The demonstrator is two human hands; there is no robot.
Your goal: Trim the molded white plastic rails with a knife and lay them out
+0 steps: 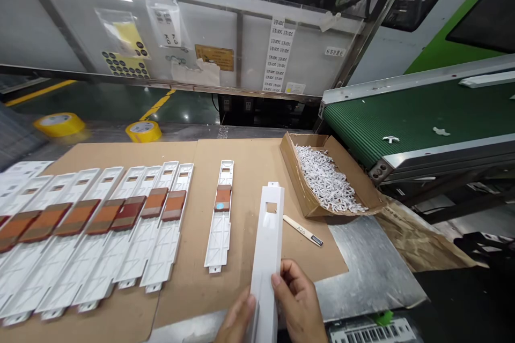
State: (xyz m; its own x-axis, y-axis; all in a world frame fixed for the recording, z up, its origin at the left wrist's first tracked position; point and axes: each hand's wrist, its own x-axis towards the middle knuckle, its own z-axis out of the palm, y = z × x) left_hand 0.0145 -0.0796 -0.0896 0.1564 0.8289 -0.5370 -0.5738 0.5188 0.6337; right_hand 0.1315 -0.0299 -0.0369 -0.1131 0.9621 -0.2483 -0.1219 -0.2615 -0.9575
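Now our left hand (236, 319) and right hand (298, 300) grip a white plastic panel (266, 246).
Fingers (288, 280) closed on its edges; ahead of them, a row of panels (164, 257) already wears brown strips (174, 205), while ours shows none.

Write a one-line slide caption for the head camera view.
Left hand and right hand hold a long white plastic panel over cardboard sheets, beside rows of white panels with brown strips.

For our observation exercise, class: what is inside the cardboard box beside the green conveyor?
The open cardboard box holds a heap of small white plastic pieces. They cover its floor, so the bottom of the box cannot be seen.
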